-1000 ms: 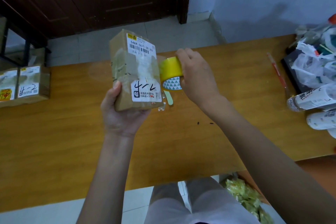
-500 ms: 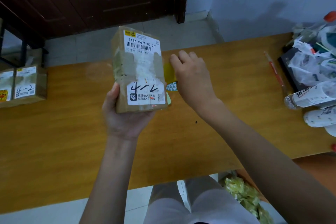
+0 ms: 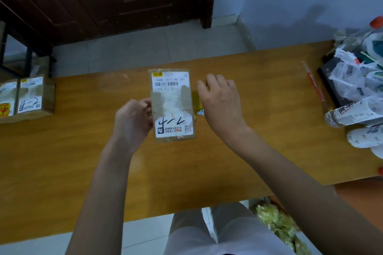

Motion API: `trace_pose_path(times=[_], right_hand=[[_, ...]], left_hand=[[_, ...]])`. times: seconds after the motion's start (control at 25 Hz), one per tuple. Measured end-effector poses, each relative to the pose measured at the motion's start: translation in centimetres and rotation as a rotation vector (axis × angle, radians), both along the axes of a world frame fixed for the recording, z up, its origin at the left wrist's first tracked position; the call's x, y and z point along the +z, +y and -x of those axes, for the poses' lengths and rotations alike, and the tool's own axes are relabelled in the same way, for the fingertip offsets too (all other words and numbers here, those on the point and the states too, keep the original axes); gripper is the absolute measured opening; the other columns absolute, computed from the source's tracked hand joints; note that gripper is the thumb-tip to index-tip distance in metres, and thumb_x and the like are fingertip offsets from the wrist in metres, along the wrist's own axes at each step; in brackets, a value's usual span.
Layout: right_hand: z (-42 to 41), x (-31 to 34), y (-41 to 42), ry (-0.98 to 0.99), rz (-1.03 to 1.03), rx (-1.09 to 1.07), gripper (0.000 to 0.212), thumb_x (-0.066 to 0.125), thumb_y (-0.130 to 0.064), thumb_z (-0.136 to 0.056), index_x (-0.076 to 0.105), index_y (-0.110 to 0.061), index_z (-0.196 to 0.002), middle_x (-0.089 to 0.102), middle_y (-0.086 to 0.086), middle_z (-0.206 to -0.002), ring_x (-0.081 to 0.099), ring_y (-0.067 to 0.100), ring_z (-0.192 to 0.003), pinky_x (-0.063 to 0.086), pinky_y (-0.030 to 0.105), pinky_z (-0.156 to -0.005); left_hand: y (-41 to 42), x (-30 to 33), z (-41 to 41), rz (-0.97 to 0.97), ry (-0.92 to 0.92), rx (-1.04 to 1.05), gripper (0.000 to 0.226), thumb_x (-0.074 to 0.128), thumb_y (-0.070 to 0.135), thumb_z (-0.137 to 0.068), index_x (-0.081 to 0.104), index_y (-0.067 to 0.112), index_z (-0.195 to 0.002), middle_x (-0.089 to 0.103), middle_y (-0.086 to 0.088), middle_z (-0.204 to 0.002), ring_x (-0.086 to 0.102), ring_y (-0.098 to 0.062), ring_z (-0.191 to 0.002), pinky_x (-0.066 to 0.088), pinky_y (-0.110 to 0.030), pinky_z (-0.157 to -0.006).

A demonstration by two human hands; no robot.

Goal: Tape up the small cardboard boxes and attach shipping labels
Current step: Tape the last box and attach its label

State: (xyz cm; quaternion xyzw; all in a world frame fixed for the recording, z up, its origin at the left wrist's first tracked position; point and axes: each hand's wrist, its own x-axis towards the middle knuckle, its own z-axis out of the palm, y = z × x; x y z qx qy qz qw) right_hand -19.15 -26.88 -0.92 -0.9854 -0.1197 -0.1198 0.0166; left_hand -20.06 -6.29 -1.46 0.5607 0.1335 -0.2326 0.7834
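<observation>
At the table's left edge, two finished cardboard boxes (image 3: 27, 97) sit side by side on the wooden table (image 3: 62, 151), labels facing up; they appear set aside there to keep sealed parcels apart from the one in hand. Nearer the middle, the person's left hand (image 3: 132, 120) grips the left edge of a small cardboard box (image 3: 172, 105), fingers curled round its side, holding it with its broad face turned up toward the camera, probably so the tape line and labels can be checked. A barcode shipping label (image 3: 171, 82) sits at the far end of that face and a second label with handwritten marks (image 3: 174, 127) at the near end, with a strip of clear tape running between them. Just right of the box, the right hand (image 3: 221, 105) hovers palm down over a yellow tape roll (image 3: 196, 102), fingers loosely bent; the hand hides most of the roll, so whether the fingers pinch it cannot be told. Its position beside the box suggests the strip is being finished or torn off. Farther right lie a red pen (image 3: 314, 83) and, at the table's end, a heap of plastic bags (image 3: 356, 80) and label rolls (image 3: 358, 114), apparently kept in reach as supplies.
</observation>
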Motion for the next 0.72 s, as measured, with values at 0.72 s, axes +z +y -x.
trace_pose_path(times=[0.72], right_hand=[[1.9,-3.8,-3.5,0.214,-0.23,0.047,0.036,0.064,0.008,-0.068,0.059,-0.004,-0.102,0.058,0.012,-0.098,0.053,0.029,-0.086,0.044,0.042,-0.065]], left_hand=[[-2.0,-4.0,2.8,-0.264,0.203,0.088,0.057,0.076,0.058,-0.067,0.072,0.018,-0.107,0.076,-0.013,-0.092,0.074,-0.031,-0.076,0.058,-0.033,-0.055]])
